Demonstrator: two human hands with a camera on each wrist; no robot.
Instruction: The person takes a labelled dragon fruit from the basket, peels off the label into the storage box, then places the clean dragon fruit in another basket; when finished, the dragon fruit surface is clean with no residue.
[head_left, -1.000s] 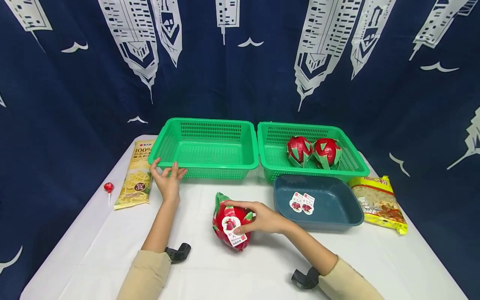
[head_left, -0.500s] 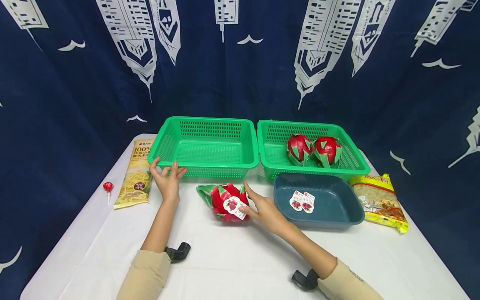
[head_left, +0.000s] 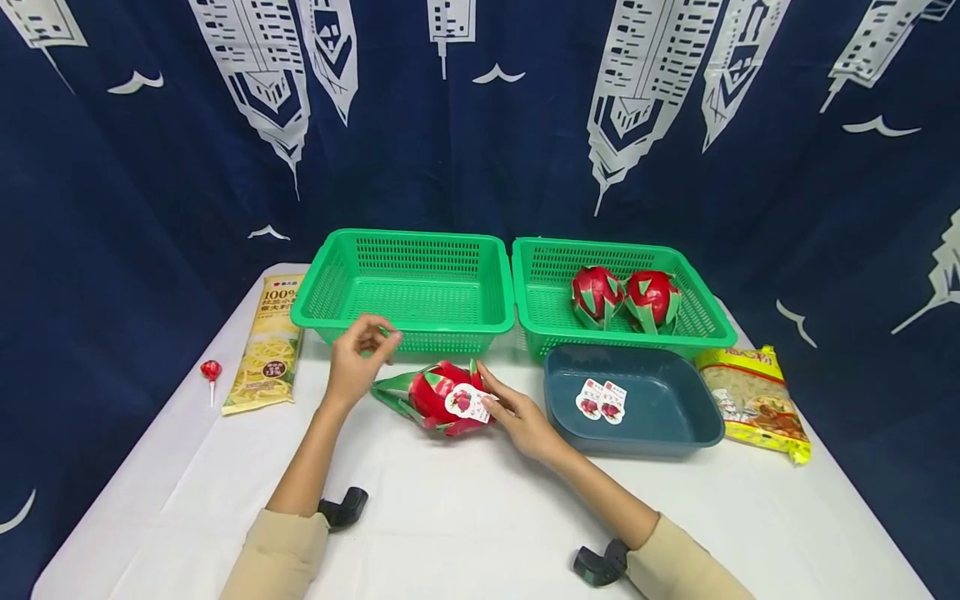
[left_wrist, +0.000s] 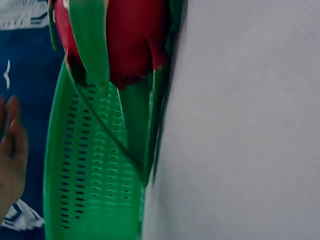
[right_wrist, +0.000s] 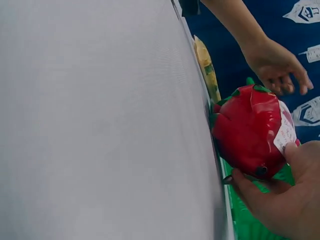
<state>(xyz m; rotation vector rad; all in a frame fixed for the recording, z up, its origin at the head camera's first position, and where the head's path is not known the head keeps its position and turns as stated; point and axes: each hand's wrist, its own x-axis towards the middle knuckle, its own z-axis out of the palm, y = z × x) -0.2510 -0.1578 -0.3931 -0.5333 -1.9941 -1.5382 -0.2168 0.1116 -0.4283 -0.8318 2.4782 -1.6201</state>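
Observation:
A red dragon fruit [head_left: 429, 403] with green leaf tips lies on its side over the white table, leaves to the left. My right hand [head_left: 528, 423] grips its rounded right end, the thumb on the white picture label [head_left: 465, 403]. In the right wrist view, the fingers go beneath the fruit [right_wrist: 245, 130]. My left hand [head_left: 356, 360] is raised beside the leaves, in front of the left green basket [head_left: 420, 327], its fingers loosely curled and holding nothing. In the left wrist view, the fruit's leaves [left_wrist: 90, 40] stand apart from the left hand [left_wrist: 12, 160].
The right green basket [head_left: 543, 317] holds two more dragon fruits [head_left: 597, 293]. In front of it is a blue tray [head_left: 667, 417] with two labels [head_left: 602, 402]. A yellow noodle bag [head_left: 753, 400] lies at the right, a pasta pack [head_left: 264, 350] and a red lollipop [head_left: 211, 369] at the left.
The right hand has turned the dragon fruit from upright onto its side, leaves leftward. My left hand has left the basket's front rim and moved right, closer to the leaves.

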